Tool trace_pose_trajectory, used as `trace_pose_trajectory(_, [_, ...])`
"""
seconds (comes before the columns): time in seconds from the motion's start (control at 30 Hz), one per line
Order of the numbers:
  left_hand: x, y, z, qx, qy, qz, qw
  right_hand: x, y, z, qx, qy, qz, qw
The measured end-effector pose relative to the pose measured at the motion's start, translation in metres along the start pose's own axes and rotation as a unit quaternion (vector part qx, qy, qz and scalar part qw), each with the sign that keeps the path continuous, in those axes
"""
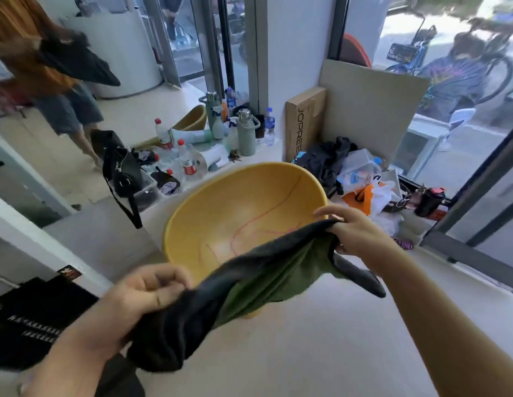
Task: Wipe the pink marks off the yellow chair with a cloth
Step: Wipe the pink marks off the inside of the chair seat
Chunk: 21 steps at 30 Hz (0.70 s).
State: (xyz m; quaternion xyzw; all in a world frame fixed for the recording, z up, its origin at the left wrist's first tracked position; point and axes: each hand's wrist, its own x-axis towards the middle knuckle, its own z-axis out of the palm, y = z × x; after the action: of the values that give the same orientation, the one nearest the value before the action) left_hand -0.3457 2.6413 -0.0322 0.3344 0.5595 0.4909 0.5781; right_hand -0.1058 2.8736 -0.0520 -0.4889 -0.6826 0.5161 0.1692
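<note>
The yellow chair (221,202) is a bowl-shaped seat in the middle of the view, with thin pink marks (256,222) running across its inner surface. A dark grey and green cloth (264,276) hangs stretched in the air just in front of the seat. My left hand (146,293) grips the cloth's lower left end, fingers curled round it. My right hand (352,230) pinches the upper right end beside the chair's right rim. The cloth hides the seat's near edge.
Behind the chair on the floor stand several bottles (246,130), a black bag (123,170), a cardboard box (304,121) and a pile of bags and clothes (358,173). A person (49,75) stands at the far left. Glass walls close the right side.
</note>
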Motion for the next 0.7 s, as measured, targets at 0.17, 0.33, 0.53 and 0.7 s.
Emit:
trace_pose_trajectory(0.17, [0.088, -0.040, 0.021, 0.375, -0.148, -0.163, 0.900, 0.038, -0.033, -0.022, 0.030, -0.062, -0.086, 0.994])
trace_pose_trajectory(0.33, [0.224, -0.043, 0.066, 0.040, 0.189, -0.004, 0.981, 0.071, -0.040, -0.065, -0.004, -0.166, -0.135, 0.977])
trace_pose_trajectory(0.53, [0.349, -0.031, 0.131, -0.025, 0.109, 0.000, 0.994, 0.145, -0.019, -0.144, 0.245, -0.204, -0.131, 0.939])
trace_pose_trajectory(0.7, [0.429, -0.030, 0.153, -0.149, 0.194, -0.102, 0.964, 0.205, -0.003, -0.183, 0.355, -0.170, -0.119, 0.911])
